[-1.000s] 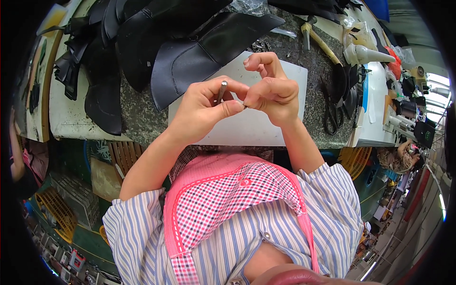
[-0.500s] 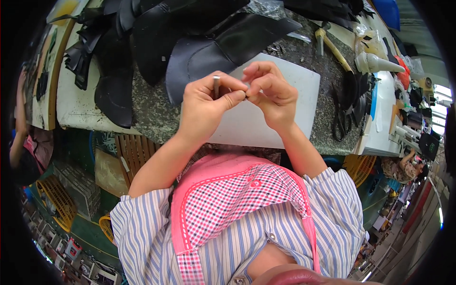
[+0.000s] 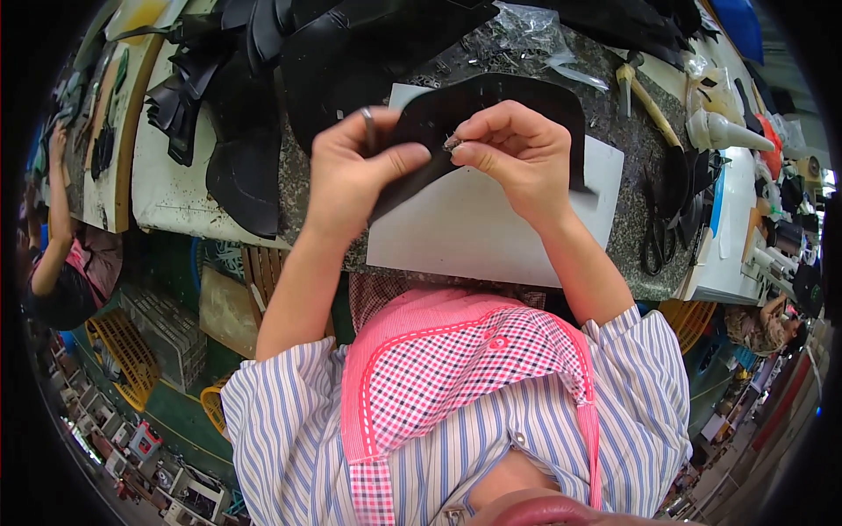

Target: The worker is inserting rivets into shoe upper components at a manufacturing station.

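A curved black leather piece (image 3: 526, 98) spans the space between and behind my hands, its dull side showing, over a white board (image 3: 438, 230). My left hand (image 3: 346, 180) grips the piece's left part, thumb in front and the other fingers partly hidden and blurred. A silvery metal band (image 3: 367, 127) crosses one of its fingers. My right hand (image 3: 526, 158) pinches a small cluster of thin metallic bits (image 3: 453, 144), like tiny nails, between thumb and fingertips, in front of the leather.
More black leather pieces (image 3: 241, 162) lie at the left. A hammer (image 3: 649, 105) and black scissors (image 3: 656, 241) rest on the right of the speckled tabletop (image 3: 605, 210). A clear plastic bag (image 3: 531, 26) and scattered metal bits lie behind. Another person's arm (image 3: 60, 193) shows far left.
My hands have moved apart from a shared pinch. The leather piece has come from the upper left over the white board, turned dull side up, into my left hand. The view has shifted slightly.
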Demonstrator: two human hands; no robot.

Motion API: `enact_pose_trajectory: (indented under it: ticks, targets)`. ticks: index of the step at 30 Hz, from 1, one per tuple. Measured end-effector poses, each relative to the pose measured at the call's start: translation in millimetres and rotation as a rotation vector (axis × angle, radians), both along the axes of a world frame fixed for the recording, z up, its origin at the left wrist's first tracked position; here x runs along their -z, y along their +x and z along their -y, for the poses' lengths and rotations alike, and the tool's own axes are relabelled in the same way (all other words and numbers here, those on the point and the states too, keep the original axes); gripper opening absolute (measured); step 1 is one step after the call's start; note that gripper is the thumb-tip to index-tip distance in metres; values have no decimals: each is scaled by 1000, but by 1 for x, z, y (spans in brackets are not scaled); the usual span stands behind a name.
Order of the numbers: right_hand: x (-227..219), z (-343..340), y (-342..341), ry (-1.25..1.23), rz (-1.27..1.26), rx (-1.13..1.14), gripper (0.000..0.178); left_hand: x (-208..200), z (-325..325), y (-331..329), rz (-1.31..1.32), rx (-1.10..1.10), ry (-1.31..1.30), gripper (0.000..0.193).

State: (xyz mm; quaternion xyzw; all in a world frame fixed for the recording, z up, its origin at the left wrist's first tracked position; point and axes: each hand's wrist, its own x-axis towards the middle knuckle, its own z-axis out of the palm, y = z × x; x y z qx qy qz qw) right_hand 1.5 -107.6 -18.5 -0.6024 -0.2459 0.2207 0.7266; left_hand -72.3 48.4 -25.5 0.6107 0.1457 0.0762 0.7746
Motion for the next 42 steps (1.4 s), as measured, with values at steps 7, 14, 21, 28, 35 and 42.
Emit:
enact_pose_trajectory:
  ticks: [7,14,21,28,35,42]
  targets:
    - [8,-6,-5,133,91,76,14,-4,15,-12,40,29,-335,29]
    - [5,-5,-4,88,118,86,12,-8,20,-15,95,7,-54,29]
    - [-6,-1,1,-12,318,38,14,-2,24,-7,361,-174,411,23]
    - [-23,-2,19,-252,716,63,22,-12,24,-11,445,-95,666,20]
    - [-32,13,15,-150,495,-271,22,-12,24,-12,525,38,460,22]
    - [-24,14,-10,-21,219,87,17,1,33,-7,832,-333,1036,30]
